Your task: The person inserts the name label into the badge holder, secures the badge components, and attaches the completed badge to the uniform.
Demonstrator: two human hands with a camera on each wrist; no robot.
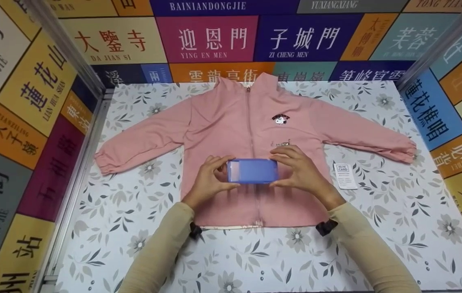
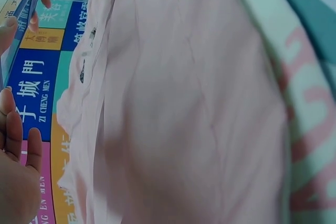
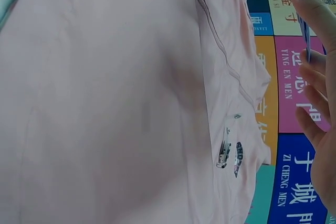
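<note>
A thin blue rectangle (image 1: 258,171), about the size of a small phone, is held level above the front of a pink zip jacket (image 1: 218,179). It has a paler strip at its left end; its exact kind cannot be told. My left hand (image 1: 210,179) pinches the left end between thumb and fingers. At the opposite end my right hand (image 1: 302,173) grips it the same way. The jacket lies spread flat, sleeves out to both sides, zip closed down the middle. In the right wrist view the rectangle (image 3: 303,27) appears nearly edge-on beside the right hand (image 3: 323,103).
A white printed tag (image 1: 344,176) lies right of the jacket on the leaf-patterned table (image 1: 393,211). Colourful panels with Chinese lettering (image 1: 208,38) wall the table at the back and both sides. A metal frame edge (image 1: 74,195) runs along the left.
</note>
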